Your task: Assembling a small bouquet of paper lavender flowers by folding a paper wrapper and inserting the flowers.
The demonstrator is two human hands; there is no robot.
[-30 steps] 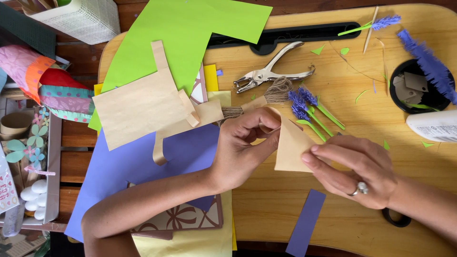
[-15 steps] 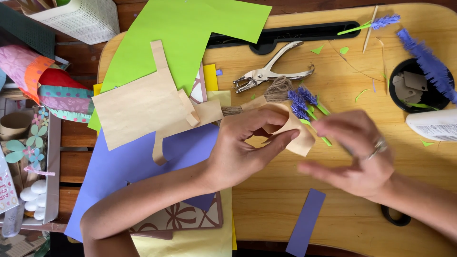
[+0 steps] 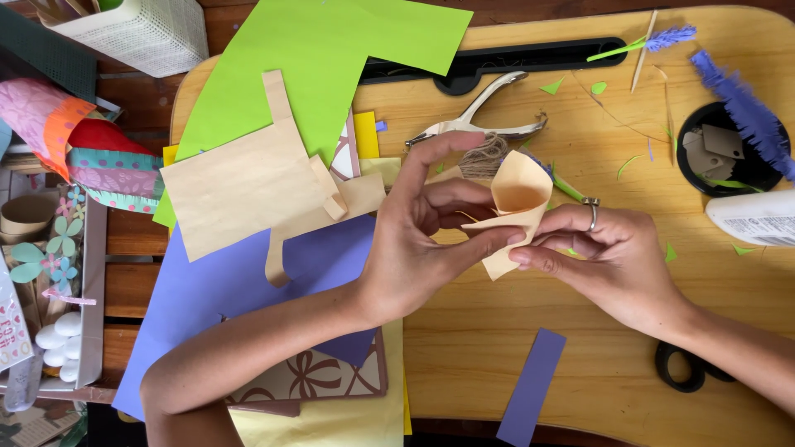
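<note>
While I watch from afar, left hand (image 3: 414, 248) and right hand (image 3: 613, 257) both pinch the rolled tan paper cone (image 3: 513, 207) | above wooden table (image 3: 580, 356)

Left hand (image 3: 418, 240) curled, fingers pinched shut; right hand (image 3: 609, 261) facing it, fingertips (image 3: 522, 257) meeting; forearms angled inward.

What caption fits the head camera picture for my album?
Left hand and right hand roll a tan paper cone over a wooden table.
</note>
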